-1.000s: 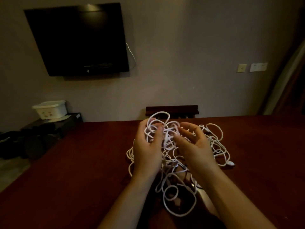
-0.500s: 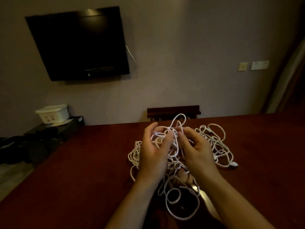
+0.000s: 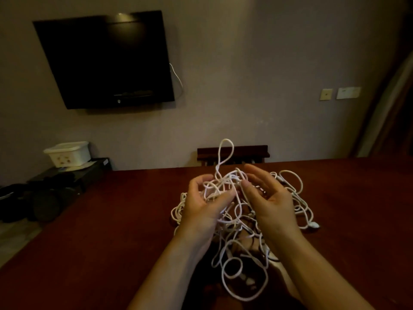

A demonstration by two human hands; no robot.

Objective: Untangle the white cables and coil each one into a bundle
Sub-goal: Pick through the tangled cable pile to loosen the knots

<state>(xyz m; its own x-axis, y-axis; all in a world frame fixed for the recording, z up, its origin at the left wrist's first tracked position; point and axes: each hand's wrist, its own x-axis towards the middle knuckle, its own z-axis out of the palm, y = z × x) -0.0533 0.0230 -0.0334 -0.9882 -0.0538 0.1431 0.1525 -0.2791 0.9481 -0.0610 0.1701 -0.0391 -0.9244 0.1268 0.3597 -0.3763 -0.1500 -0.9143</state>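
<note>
The left hand (image 3: 206, 205) and right hand (image 3: 269, 198) are each pinching strands of the tangled thin white cables (image 3: 240, 222) between them, one loop (image 3: 226, 151) standing upright just beyond both grips.

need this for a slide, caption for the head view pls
Both hands, left hand and right hand, work a tangle of white cables on a red table.
</note>
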